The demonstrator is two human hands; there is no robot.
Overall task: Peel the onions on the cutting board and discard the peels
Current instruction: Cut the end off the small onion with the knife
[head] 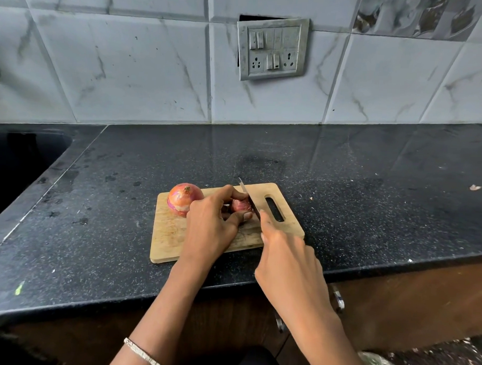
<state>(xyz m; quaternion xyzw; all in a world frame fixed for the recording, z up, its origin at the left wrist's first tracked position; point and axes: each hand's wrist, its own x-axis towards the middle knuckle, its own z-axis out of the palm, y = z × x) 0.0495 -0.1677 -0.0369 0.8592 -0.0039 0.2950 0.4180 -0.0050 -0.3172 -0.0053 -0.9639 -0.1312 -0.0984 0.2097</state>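
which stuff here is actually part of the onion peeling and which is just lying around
In use: small onion held by the left hand; knife in the right hand; big onion; cutting board.

Lying about: scrap on the counter; switch panel; sink.

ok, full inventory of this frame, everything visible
cutting board: 1, light wood, on the counter
large onion: 1, orange-red, unpeeled, board's far left
small onion: 1, dark red, held on the board
knife: 1, steel blade, against the small onion
counter: 1, black speckled
switch panel: 1, grey, on the tiled wall
bracelet: 1, silver, left wrist
left hand: grips small onion
right hand: holds knife
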